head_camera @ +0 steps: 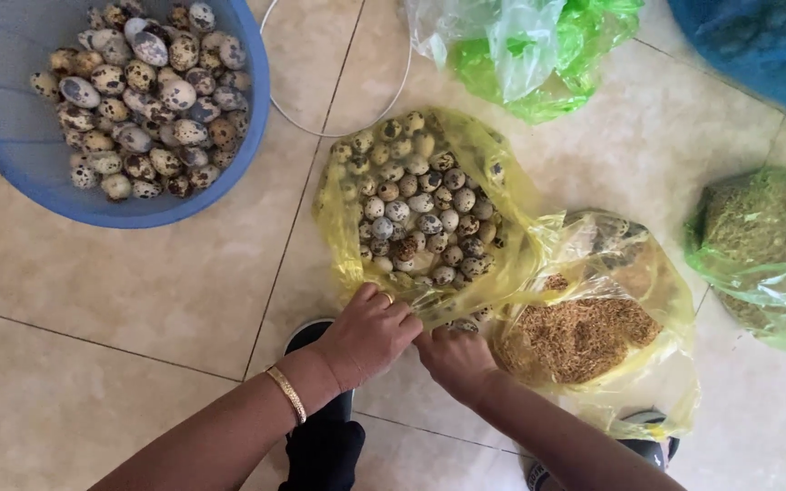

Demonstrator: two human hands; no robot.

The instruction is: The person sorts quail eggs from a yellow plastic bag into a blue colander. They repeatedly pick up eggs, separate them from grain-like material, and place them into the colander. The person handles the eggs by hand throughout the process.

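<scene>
Two hands grip the near edge of a yellow plastic bag of speckled quail eggs on a tiled floor.

The left hand (370, 332) and right hand (452, 359), side by side at 6 o'clock, pinch the crinkled, translucent yellow bag (511, 227) at centre. Its small cream eggs (416, 205) are blotched brown. At 4 o'clock, the bag's other part holds brown husks (575, 336). A blue basin (20, 136) of similar eggs sits at 10 o'clock; green bags (539, 55) lie at 1 o'clock.

Yellow plastic bags (502, 236) mid-floor, green bags (539, 55) top and right (766, 264), all crumpled.
</scene>
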